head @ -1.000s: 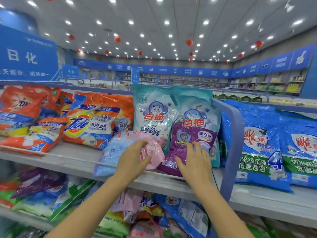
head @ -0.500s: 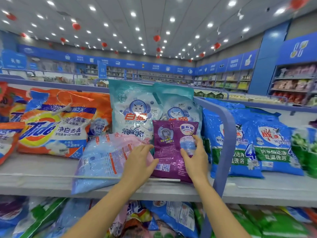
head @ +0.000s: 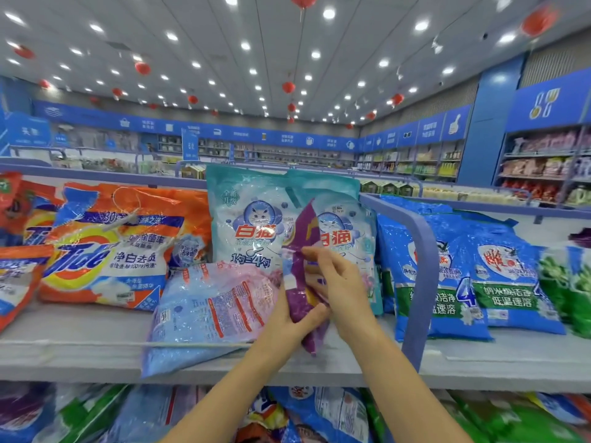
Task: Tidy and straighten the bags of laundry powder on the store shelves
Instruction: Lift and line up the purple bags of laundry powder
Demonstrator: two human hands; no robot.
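The purple bag [head: 304,230] of laundry powder stands nearly upright and turned edge-on to the camera, held over the front part of the shelf [head: 64,346], just left of the curved blue divider [head: 422,276]. Its lower corner hangs close to the shelf's front edge; whether it touches the board cannot be told. The left hand [head: 289,318] grips the bag's lower half, with the thumb wrapped across its near face. The right hand [head: 339,282] pinches the bag higher up, fingers curled onto its edge. Just left of the purple bag, a pink and blue bag [head: 208,308] lies flat, and its lower end sticks out past the shelf's front edge. Behind both, two teal cat bags [head: 249,225] lean upright side by side toward the back of the shelf, the right one partly hidden by the purple bag and the right hand. Further left, an orange Tide bag [head: 112,247] lies slanted, with more orange bags [head: 19,276] at the shelf's left end. Right of the divider, blue bags [head: 505,276] with green bands stand in a row, and a green bag [head: 572,282] sits at the far right edge. Below, on the lower shelf, mixed bags [head: 323,417] lie crowded together.
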